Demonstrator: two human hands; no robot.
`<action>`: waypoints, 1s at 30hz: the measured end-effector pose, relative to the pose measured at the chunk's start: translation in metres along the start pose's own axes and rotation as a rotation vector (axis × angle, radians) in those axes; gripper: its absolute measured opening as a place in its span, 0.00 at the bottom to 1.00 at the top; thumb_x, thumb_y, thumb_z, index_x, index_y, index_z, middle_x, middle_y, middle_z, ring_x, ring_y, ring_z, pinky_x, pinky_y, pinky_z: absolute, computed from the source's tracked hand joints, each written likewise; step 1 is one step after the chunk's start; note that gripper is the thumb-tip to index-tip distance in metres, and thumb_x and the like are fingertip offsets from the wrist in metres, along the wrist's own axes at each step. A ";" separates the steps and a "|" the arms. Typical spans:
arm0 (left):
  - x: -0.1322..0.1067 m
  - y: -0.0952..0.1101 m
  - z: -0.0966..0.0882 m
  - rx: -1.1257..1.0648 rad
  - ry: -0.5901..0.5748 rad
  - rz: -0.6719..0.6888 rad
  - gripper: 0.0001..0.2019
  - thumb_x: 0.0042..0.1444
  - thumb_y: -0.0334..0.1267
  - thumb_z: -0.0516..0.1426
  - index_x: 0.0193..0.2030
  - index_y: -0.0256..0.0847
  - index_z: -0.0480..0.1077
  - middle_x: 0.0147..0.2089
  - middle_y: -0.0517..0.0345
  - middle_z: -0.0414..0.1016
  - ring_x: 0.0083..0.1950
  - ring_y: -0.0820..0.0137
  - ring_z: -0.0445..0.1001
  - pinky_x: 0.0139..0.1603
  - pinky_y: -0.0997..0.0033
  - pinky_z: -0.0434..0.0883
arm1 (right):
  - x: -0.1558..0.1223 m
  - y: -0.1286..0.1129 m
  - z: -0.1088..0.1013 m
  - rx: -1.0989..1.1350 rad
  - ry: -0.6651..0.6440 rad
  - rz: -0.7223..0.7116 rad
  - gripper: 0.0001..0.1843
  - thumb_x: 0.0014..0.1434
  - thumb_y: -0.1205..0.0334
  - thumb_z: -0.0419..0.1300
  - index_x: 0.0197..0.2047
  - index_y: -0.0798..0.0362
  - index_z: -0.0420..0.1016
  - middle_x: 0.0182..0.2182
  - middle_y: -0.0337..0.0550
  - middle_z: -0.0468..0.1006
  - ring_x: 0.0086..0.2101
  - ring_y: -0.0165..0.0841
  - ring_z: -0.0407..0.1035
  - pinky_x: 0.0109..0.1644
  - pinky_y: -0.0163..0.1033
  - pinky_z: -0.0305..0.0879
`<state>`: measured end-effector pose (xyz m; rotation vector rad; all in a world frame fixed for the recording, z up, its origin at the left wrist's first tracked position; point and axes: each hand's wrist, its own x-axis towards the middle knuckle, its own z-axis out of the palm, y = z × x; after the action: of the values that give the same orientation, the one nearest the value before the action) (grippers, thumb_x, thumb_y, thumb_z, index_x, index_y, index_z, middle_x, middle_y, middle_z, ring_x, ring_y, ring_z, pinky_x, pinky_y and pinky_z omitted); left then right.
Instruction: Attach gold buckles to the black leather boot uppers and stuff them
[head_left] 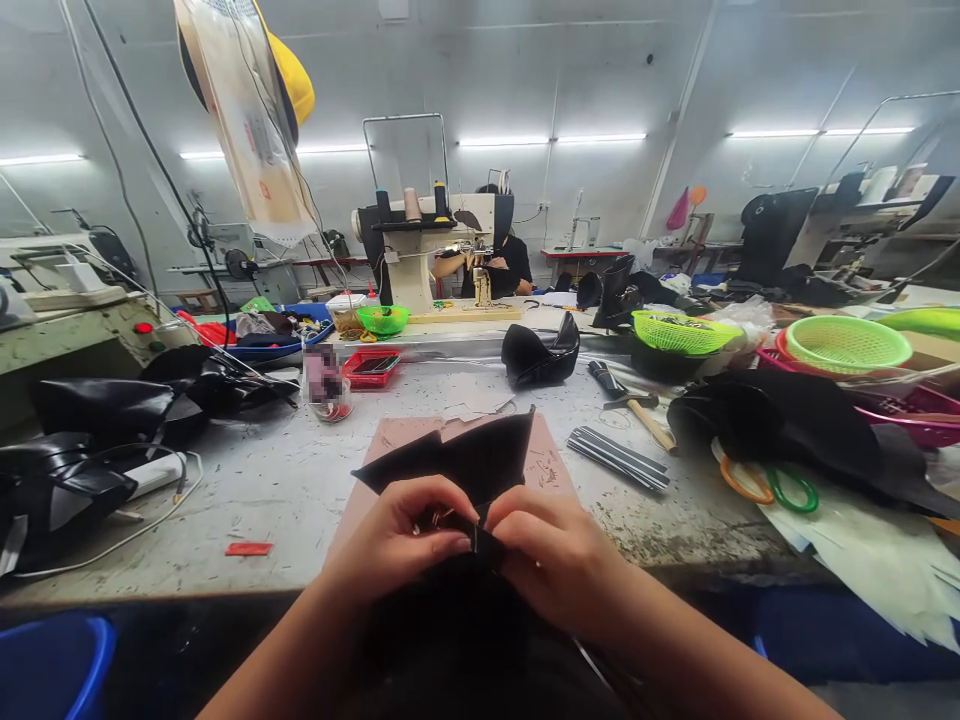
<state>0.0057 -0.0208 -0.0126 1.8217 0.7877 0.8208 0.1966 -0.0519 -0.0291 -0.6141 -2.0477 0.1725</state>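
Both hands meet at the front of the bench, pinching the edge of a black sheet piece (480, 450) that looks like leather or fabric. My left hand (412, 525) grips it between thumb and index finger. Right beside it, my right hand (551, 545) has its fingers closed on the same edge. The piece's pointed far part lies over a pinkish cutting mat (551, 455). Its near part merges with dark material below, so its lower extent is hard to make out.
Dark strips (619, 458), a hammer (651, 422) and a black shaped piece (541, 352) lie beyond the mat. Orange and green-handled scissors (793, 490) rest at right. Black pieces (105, 410) crowd the left. A red tray (373, 367) and sewing machine (439, 240) stand farther back; a person sits behind.
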 end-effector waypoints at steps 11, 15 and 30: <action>-0.001 -0.003 0.001 -0.004 0.012 0.089 0.02 0.50 0.31 0.60 0.32 0.37 0.73 0.30 0.59 0.71 0.31 0.74 0.68 0.32 0.76 0.64 | -0.006 -0.005 -0.005 -0.189 -0.156 -0.037 0.06 0.54 0.67 0.54 0.27 0.55 0.69 0.26 0.42 0.70 0.27 0.30 0.61 0.30 0.36 0.59; 0.000 0.001 0.004 0.012 0.005 0.092 0.01 0.49 0.31 0.60 0.30 0.37 0.74 0.29 0.59 0.71 0.30 0.74 0.68 0.31 0.77 0.64 | -0.008 -0.008 -0.006 -0.141 -0.057 0.037 0.05 0.53 0.71 0.53 0.30 0.54 0.69 0.23 0.41 0.70 0.25 0.30 0.61 0.28 0.35 0.59; 0.004 0.009 0.008 0.201 -0.166 0.300 0.01 0.50 0.29 0.60 0.30 0.37 0.74 0.30 0.55 0.76 0.31 0.73 0.72 0.31 0.77 0.67 | -0.014 -0.006 -0.009 -0.352 0.084 0.077 0.09 0.52 0.70 0.56 0.38 0.54 0.72 0.36 0.47 0.68 0.33 0.33 0.66 0.34 0.38 0.67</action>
<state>0.0161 -0.0248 -0.0056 2.1924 0.5115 0.7869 0.2073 -0.0652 -0.0329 -0.9016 -1.9876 -0.1705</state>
